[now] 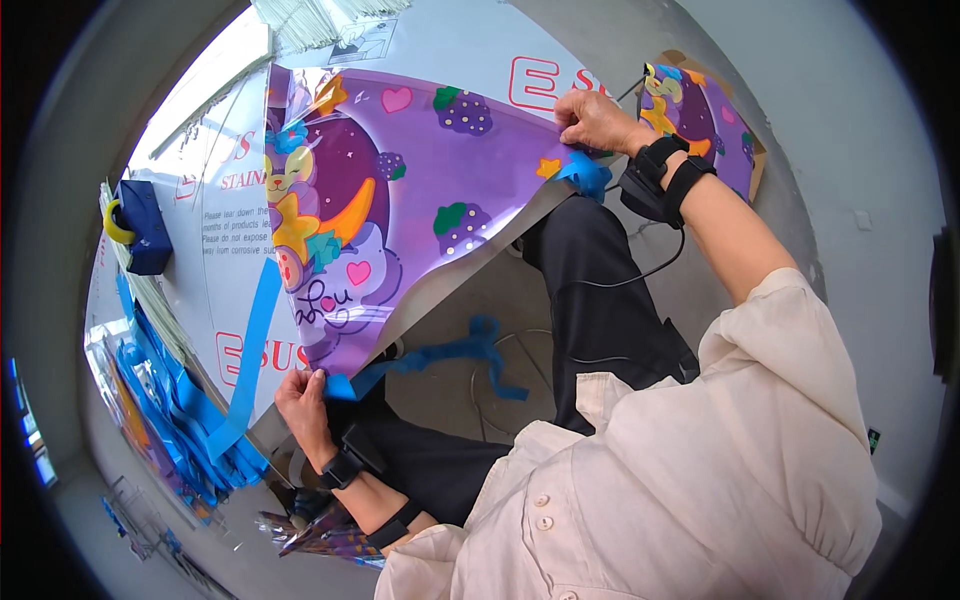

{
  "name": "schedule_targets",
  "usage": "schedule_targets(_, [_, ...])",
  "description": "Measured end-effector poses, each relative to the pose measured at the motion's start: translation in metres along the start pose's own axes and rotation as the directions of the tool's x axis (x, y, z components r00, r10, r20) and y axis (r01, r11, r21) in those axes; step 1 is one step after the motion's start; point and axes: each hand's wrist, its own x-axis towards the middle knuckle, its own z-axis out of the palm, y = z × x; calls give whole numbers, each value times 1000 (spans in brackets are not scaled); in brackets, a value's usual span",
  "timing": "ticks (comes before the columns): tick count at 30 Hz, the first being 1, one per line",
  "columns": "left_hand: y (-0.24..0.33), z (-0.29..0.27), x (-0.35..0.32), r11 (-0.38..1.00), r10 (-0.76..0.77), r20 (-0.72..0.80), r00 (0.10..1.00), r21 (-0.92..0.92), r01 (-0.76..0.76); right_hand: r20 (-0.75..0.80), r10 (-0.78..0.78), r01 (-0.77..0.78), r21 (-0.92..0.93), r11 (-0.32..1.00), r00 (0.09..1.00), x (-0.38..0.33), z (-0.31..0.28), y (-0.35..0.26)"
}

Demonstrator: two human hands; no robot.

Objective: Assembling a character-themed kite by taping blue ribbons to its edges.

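Observation:
A glossy purple printed sheet (410, 190), with a cartoon animal, hearts, stars and berries on it, lies over a pale board and hangs past its near edge. Thumb and fingers of my left hand (303, 405) are closed on its near left corner, beside a blue fabric strip (250, 365). My right hand (600, 122) pinches the sheet's right corner between curled fingers. Just below that hand, a bunched piece of blue fabric (585, 175) sits at the sheet's edge. Another blue strip (450, 350) trails from near my left hand above the floor.
The pale board (450, 45) carries red and black print. On its left side stands a dark blue tape dispenser (148, 228) with a yellow roll. Blue strips (190, 420) hang in a heap at the left. More purple printed material (715, 130) stands at the right, near a black cable (640, 280).

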Motion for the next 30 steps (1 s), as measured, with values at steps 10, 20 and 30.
schedule_targets(10, [-6, -16, -15, 982, -26, 16, 1000, -187, 28, 237, 121, -192, 303, 934, 964, -5, -11, -17])
schedule_targets(20, [16, -21, -35, 938, 69, 12, 998, -341, -61, -197, 78, 12, 419, 908, 977, -22, -30, -23])
schedule_targets(30, [41, -5, -77, 958, 126, 296, 947, -283, -39, -156, -140, 210, 744, 635, 978, -60, -128, -38])
